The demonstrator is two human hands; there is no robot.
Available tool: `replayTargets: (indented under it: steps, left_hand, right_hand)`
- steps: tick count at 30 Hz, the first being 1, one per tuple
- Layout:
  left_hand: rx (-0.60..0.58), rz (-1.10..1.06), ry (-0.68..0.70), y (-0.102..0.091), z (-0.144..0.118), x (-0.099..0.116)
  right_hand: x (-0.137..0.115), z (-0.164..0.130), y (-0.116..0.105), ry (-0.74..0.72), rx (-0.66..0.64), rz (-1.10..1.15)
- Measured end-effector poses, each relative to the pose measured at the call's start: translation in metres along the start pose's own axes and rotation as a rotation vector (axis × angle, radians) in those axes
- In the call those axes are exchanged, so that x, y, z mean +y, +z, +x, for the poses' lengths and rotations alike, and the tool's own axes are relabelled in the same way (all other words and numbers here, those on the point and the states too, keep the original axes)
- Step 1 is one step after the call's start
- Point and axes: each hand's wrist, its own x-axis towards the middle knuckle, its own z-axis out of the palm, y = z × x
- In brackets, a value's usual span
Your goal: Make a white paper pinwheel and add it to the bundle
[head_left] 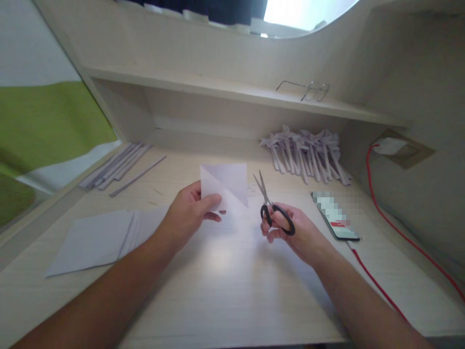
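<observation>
Left hand (192, 203) pinches white paper square (225, 178) near lower left, probably keeping most of face unobstructed. Right hand (300, 230) grips scissors (266, 196), blades parted, just right of square. Pinwheel-topped paper sticks (303, 151) bunched far right (out of arms' way, I'd guess).

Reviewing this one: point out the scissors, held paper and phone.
Scissors (268, 199), head view: near the pivot.
Held paper (228, 182), head view: middle of the sheet.
Phone (333, 212), head view: middle of the screen.

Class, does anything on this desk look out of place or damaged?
Only mildly: one slim stick lies apart, right of the pile of similar sticks. The scissors and the paper in the left hand show no visible damage.
</observation>
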Motion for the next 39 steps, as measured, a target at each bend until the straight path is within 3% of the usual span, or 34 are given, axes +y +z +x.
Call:
replayTargets:
  steps: [4,10,17,26,39]
  left_hand:
    - [0.002,0.007,0.003,0.001,-0.003,0.001]
    - [0.144,0.129,0.082,-0.001,-0.007,0.007]
    - [0.212,0.143,0.010,-0.001,-0.006,0.006]
    - [0.197,0.132,-0.009,-0.002,-0.004,0.005]
    - [0.117,0.151,-0.028,0.000,-0.003,0.005]
  right_hand:
    - [0.006,-0.006,-0.003,0.022,-0.076,-0.166]
    - [0.008,-0.013,0.006,0.110,-0.045,-0.278]
    - [0.009,-0.016,0.010,0.176,-0.082,-0.377]
    - [0.013,-0.018,0.010,0.134,-0.070,-0.557]
    - [0.011,-0.017,0.014,0.191,-0.077,-0.450]
